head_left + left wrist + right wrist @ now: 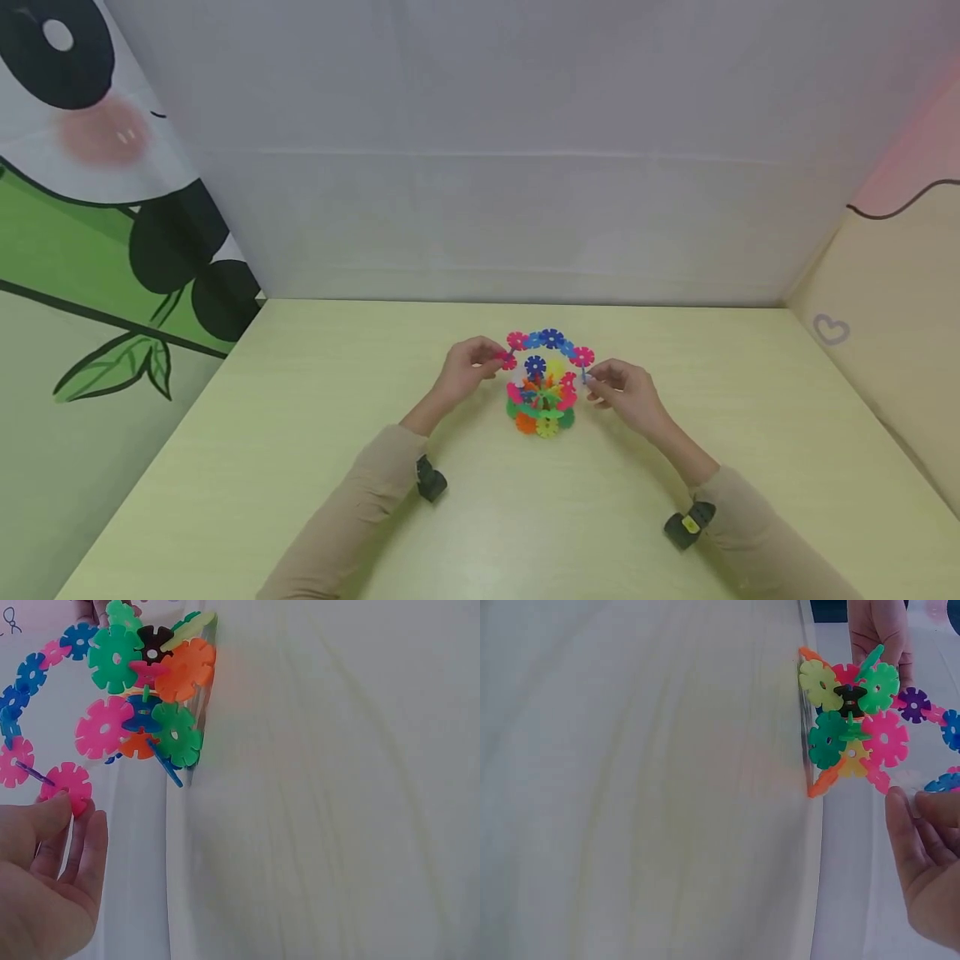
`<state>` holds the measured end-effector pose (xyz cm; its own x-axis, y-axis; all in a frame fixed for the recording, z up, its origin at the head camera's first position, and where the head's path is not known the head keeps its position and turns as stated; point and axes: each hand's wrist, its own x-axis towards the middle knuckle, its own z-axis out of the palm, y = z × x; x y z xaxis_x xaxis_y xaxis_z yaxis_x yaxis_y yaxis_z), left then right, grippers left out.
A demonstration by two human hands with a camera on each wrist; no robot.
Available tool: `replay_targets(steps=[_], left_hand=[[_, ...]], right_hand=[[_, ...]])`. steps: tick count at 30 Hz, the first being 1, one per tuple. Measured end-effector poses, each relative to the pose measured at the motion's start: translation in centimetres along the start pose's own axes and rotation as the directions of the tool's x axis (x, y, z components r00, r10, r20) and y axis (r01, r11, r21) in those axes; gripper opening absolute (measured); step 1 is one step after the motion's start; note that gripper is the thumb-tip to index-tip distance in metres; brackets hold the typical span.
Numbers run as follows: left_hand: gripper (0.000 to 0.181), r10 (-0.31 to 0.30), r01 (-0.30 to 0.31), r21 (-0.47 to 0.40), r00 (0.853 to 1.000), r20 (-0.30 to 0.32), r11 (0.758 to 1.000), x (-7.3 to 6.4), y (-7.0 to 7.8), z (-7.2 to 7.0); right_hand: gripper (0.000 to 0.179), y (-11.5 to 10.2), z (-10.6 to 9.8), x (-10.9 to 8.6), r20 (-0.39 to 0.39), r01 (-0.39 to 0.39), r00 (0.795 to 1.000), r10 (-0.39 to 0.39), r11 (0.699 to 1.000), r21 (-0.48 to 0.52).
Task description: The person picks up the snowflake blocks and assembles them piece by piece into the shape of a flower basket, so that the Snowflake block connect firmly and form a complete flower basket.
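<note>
A basket-like build of interlocking plastic snowflake discs (546, 402) stands on the table, in green, orange, yellow and pink. Over its far side curves a chain of blue and pink discs (552, 338). My left hand (467, 372) is left of the build and pinches a pink disc (67, 785) at the chain's left end between thumb and fingertips. On the other side, my right hand (628, 397) pinches a pale, see-through disc (909, 782) at the chain's right end. Whether that disc joins the build's rim cannot be made out.
The pale wooden table (480, 533) spreads around the build. A light grey wall panel (480, 225) rises at the back edge, with printed panels left and right. Each wrist wears a small black camera, such as the left-wrist camera (431, 481).
</note>
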<state>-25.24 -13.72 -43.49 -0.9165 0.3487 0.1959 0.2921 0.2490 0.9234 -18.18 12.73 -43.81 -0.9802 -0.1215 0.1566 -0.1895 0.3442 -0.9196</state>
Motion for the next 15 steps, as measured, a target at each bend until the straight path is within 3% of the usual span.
replay_targets(steps=[5, 15], left_hand=[[0.012, 0.017, -0.017, -0.014, 1.000, 0.006, 1.000, 0.0, -0.1, 0.2], [0.012, 0.048, -0.048, -0.014, 0.999, 0.008, 0.999, 0.2, -0.1, 0.4]], right_hand=[[0.014, -0.5, -0.1, -1.1, -0.036, 0.018, 0.999, -0.019, 1.000, -0.024], [0.009, -1.0, 0.4, -2.2, -0.059, -0.022, 0.998, 0.019, 0.998, -0.059]])
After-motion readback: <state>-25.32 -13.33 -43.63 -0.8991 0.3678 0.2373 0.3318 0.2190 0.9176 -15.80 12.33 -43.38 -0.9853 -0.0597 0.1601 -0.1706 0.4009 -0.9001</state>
